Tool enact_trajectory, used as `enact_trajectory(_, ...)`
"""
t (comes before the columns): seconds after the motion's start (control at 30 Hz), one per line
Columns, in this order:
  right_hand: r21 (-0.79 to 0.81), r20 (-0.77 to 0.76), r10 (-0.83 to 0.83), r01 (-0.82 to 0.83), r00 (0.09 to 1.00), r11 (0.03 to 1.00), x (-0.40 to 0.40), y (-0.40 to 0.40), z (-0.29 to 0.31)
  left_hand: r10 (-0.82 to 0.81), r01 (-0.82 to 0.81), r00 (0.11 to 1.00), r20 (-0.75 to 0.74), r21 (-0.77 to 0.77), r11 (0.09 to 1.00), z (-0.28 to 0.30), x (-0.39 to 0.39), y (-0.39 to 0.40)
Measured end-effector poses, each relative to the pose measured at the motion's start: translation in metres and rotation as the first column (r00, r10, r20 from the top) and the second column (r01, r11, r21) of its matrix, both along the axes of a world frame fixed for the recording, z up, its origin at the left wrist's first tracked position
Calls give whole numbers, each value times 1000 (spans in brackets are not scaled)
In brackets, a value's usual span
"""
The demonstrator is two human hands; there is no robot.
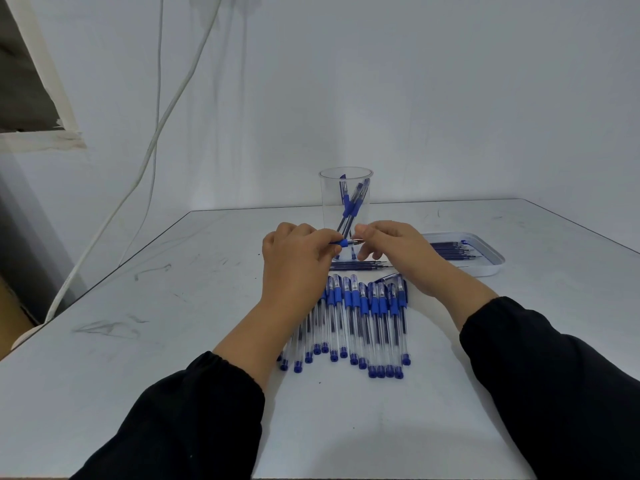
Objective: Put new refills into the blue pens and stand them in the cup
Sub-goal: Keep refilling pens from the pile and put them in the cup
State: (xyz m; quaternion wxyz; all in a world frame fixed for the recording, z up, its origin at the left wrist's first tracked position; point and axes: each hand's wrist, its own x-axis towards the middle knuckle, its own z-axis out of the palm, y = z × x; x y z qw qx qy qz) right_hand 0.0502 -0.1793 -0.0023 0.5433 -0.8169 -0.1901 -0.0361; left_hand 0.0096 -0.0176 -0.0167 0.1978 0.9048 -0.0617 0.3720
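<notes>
Pen (347,242) pinched between both hands, just before cup (345,199).

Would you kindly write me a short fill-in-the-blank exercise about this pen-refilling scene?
1. The left hand and right hand together hold one ____ above the table.
2. The clear cup stands ____ the hands, by the wall.
3. The white tray of refills lies to the person's ____.
4. The row of pens lies on the table, ____ the two forearms.

Missing words: pen; behind; right; between
</notes>
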Motion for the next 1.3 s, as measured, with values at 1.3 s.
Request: enact_trajectory(1.3, -206, 37, 0, 8, 999, 978, 9, -21, 4, -19, 19, 998, 59, 6, 1000, 0, 0, 0)
